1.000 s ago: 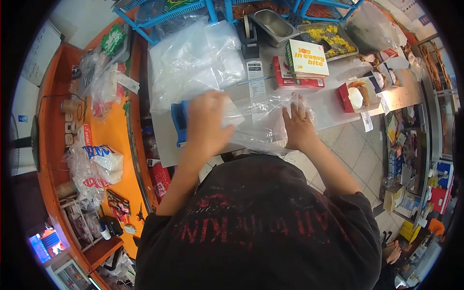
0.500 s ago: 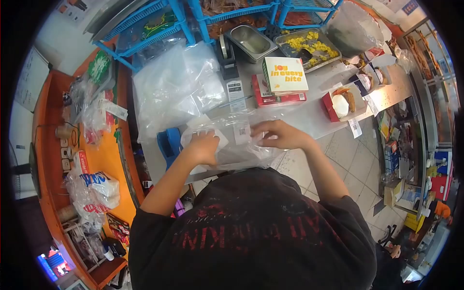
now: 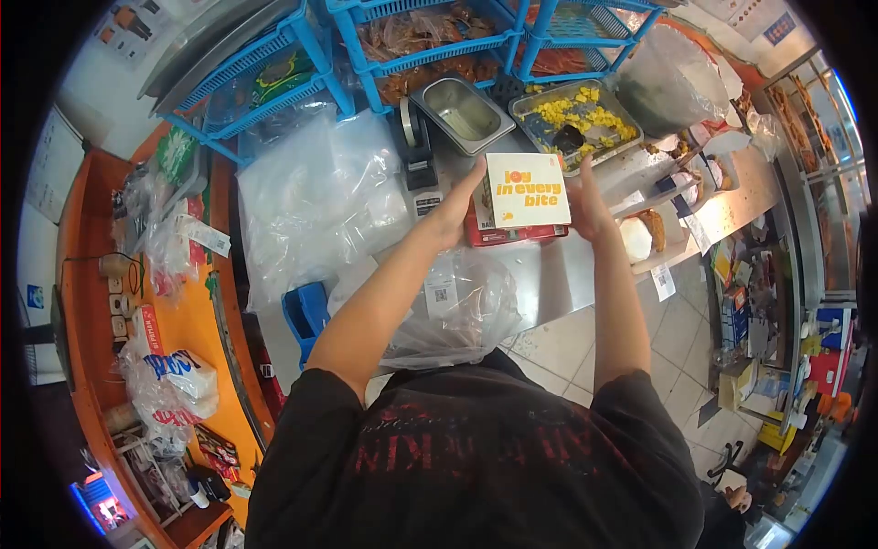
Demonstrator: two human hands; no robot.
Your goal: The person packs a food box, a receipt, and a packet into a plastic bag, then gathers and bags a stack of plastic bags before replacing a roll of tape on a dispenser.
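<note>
A white carton (image 3: 528, 194) printed "joy in every bite" lies on top of a red box (image 3: 520, 236) on the metal counter. My left hand (image 3: 455, 213) is along the left side of this stack, fingers straight and close against the white carton's edge. On the opposite side, my right hand (image 3: 594, 207) has its fingers stretched out beside the carton. Whether either palm presses on the boxes is hard to tell. Nearer to me rests a clear plastic bag (image 3: 480, 306) with a printed receipt (image 3: 441, 295) in or under it; neither hand touches it.
Stacked clear bags (image 3: 320, 197) and a blue tape dispenser (image 3: 305, 313) are at the left. Behind the boxes stand a steel pan (image 3: 464, 117) and a tray of yellow food (image 3: 599, 121). An open food box (image 3: 645, 240) sits at the right. Blue racks (image 3: 430, 59) line the back.
Both hands have left the clear plastic bag and reached forward to either side of the stacked boxes. The bag now lies loose at the counter's near edge. The view has shifted slightly.
</note>
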